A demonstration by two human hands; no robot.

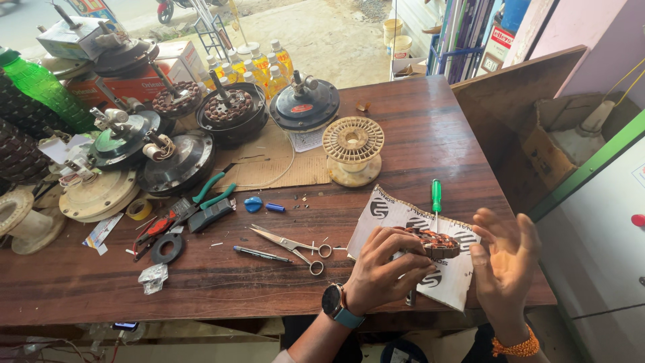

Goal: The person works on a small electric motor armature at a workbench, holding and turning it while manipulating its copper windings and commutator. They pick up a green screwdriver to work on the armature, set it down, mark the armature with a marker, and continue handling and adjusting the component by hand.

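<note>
My left hand (pixel 384 267) grips a round fan stator (pixel 435 243) wound with copper wire, holding it over a printed sheet of cardboard (pixel 403 216) on the wooden table (pixel 416 134). A watch sits on that wrist. My right hand (pixel 505 265) hovers just right of the stator, fingers spread, palm toward it, holding nothing. A green-handled screwdriver (pixel 436 197) lies on the cardboard just above the stator.
Scissors (pixel 292 247), a pen (pixel 261 254), green-handled pliers (pixel 213 191) and tape rolls lie mid-table. An empty plastic spool (pixel 353 141) stands behind. Several fan motor housings (pixel 304 104) crowd the back left. A cardboard box (pixel 557 138) sits at the right.
</note>
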